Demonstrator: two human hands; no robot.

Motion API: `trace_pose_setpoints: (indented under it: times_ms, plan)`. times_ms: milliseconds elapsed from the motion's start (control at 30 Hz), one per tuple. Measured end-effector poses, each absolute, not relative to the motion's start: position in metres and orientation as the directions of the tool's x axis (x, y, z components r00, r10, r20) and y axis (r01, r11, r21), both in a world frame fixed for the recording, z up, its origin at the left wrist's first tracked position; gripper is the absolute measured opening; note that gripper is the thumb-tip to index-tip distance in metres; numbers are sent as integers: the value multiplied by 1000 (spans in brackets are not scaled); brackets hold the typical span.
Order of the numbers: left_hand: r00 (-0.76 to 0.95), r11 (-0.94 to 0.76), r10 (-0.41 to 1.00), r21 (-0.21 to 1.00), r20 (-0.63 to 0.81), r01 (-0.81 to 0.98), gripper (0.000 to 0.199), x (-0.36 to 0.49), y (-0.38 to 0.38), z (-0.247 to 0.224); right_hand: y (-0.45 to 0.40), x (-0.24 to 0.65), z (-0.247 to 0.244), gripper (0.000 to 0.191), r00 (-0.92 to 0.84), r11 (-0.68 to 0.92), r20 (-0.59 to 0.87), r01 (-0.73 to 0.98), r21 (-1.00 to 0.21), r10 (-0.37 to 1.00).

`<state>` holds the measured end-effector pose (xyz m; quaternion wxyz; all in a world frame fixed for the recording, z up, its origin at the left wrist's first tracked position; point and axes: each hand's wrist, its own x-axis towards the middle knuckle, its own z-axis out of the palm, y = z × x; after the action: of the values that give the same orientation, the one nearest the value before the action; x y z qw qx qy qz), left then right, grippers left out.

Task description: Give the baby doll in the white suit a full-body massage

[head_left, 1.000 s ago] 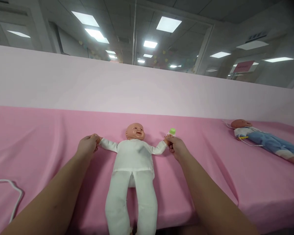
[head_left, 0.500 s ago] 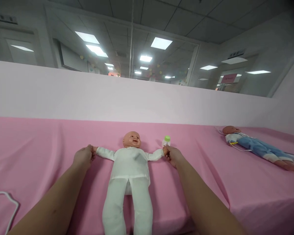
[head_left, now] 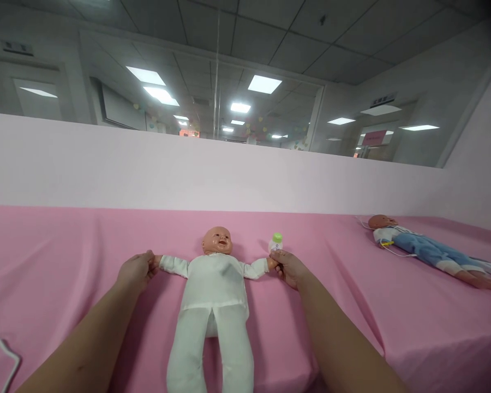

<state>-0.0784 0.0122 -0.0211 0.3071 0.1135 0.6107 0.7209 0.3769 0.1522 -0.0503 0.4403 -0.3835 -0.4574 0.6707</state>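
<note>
A baby doll [head_left: 215,284] in a white top and white trousers lies on its back with both arms stretched out sideways. My left hand [head_left: 137,270] is closed around the doll's hand on the left of the view. On the other side, my right hand [head_left: 289,267] pinches the doll's other hand between thumb and fingers. Just behind my right hand stands a small clear bottle [head_left: 275,243] with a green cap; its lower part is hidden by my fingers. The doll's feet lie outside the view.
A pink sheet [head_left: 343,316] covers the table. Far right lies a second doll [head_left: 425,248] in blue clothes, with thin white tubing about it. A white cable [head_left: 9,355] curves at the lower left. Behind, a low white wall [head_left: 188,174] carries a glass window [head_left: 270,109].
The camera has tilted slightly upward, so the scene sits lower in view. Both hands keep hold of the doll's hands, and its arms stay stretched out.
</note>
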Motion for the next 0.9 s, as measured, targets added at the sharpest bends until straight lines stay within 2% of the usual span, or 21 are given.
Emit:
trace_pose_setpoints:
  times_ms: [200, 433, 733, 900]
  plan:
    - [-781, -7, 552, 935, -292, -355, 17, -81, 19, -24, 154, 377, -48, 17, -294, -203, -131, -231, -952, 947]
    - [-763, -62, 596, 934, -249, -353, 11, -83, 18, -27, 152, 387, -45, 34, -494, -270, -99, -288, -919, 864]
    - [-795, -63, 556, 942, -242, -330, 7, -81, 18, -24, 161, 377, -55, 29, -375, -210, -101, -263, -942, 921]
    - [-785, -34, 569, 947, -245, -320, 15, -77, 18, -20, 163, 379, -55, 23, -355, -216, -117, -252, -943, 927]
